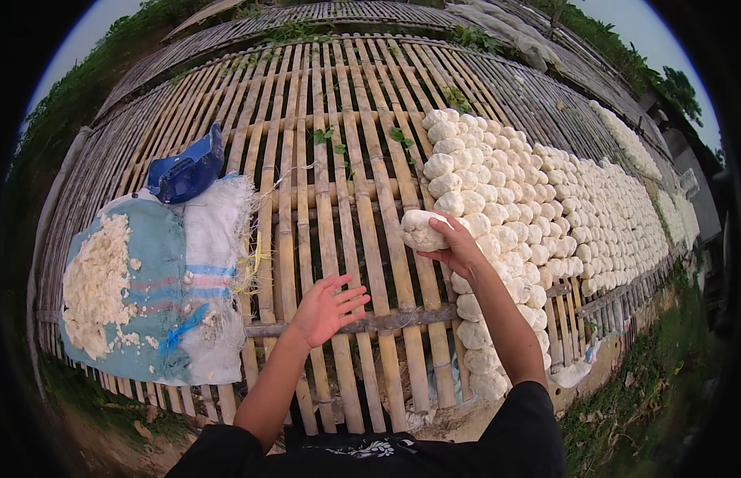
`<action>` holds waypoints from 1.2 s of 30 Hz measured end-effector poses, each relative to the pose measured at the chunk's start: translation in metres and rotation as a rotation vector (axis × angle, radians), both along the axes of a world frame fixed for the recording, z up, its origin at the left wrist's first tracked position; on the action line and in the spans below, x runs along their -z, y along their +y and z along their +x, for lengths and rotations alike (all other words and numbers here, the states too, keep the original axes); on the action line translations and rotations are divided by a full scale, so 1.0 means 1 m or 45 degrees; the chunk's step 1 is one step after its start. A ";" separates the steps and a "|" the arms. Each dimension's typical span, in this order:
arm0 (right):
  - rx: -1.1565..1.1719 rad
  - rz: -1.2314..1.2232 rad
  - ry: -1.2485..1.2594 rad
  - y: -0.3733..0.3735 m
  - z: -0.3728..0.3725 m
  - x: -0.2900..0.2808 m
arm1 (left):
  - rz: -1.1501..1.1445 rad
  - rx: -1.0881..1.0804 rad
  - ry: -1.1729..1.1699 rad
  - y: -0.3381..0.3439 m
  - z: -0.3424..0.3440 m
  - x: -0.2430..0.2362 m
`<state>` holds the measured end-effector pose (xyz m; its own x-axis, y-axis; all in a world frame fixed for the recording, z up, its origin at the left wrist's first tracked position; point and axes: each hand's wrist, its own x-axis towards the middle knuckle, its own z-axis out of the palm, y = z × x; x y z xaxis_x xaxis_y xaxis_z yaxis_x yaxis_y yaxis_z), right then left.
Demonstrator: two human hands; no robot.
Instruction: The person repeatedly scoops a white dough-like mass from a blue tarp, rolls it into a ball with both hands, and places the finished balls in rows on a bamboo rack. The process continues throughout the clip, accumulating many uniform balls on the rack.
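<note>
My right hand (459, 248) grips a white, crumbly oval lump (424, 231), thumb on top and fingers beneath. It is held at the left edge of closely packed rows of similar pale lumps (510, 191). Whether the held lump touches the row or the slats below, I cannot tell. My left hand (329, 309) is empty over the bamboo slats (362, 239), palm turned inward and fingers apart. To the left, a heap of loose white crumbly mash (99, 287) lies on a blue-green woven sack (157, 263).
A blue plastic scoop-like container (187, 169) rests at the sack's far edge. Beside it lies a white striped sack (215, 279) with frayed edges. Green leaves (322, 135) poke up between the slats, which have gaps. More rows of lumps (625, 223) stretch right.
</note>
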<state>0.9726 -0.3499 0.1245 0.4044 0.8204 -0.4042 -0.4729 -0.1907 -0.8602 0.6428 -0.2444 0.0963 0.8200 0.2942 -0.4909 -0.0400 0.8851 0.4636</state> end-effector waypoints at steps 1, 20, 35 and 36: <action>0.020 0.002 -0.034 0.015 0.024 -0.004 | -0.013 -0.061 0.044 0.000 -0.010 0.007; -0.567 -0.527 -2.015 0.255 0.255 0.040 | -0.283 -0.522 0.339 0.016 -0.120 0.081; -0.892 -1.374 -2.596 0.256 0.159 0.069 | -0.179 -0.624 0.176 0.003 -0.154 0.061; -0.828 -1.163 -2.683 0.251 0.140 0.066 | -0.151 -0.640 0.172 0.000 -0.161 0.056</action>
